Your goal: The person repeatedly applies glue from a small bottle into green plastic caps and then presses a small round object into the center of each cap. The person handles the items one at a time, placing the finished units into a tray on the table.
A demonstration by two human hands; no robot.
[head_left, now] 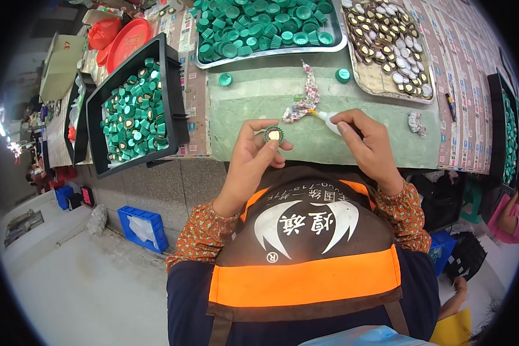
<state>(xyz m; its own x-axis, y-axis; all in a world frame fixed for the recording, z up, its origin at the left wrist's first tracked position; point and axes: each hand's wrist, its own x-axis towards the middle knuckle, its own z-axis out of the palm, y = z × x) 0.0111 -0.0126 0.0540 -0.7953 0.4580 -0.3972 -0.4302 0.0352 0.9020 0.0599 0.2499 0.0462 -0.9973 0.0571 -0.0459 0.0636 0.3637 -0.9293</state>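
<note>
My left hand (251,151) pinches a green fluted cap (274,135) between thumb and fingers. Its open side faces up, and a small cream-and-brown piece shows inside. In my right hand (368,141) is a small white squeeze bottle (326,119) with a yellowish tip pointing left. That tip meets a crumpled floral cloth (304,105) lying on the green work mat (248,98). Two loose green caps rest on the mat beyond my hands, one at the left (225,79) and another at the right (342,75).
A metal tray (271,57) heaped with green caps stands at the back. Beside it, a shallow tray (393,96) holds dark-rimmed discs. The black crate (176,86) at left contains filled caps. A cloth scrap (416,123) and a pen (450,107) lie to the right.
</note>
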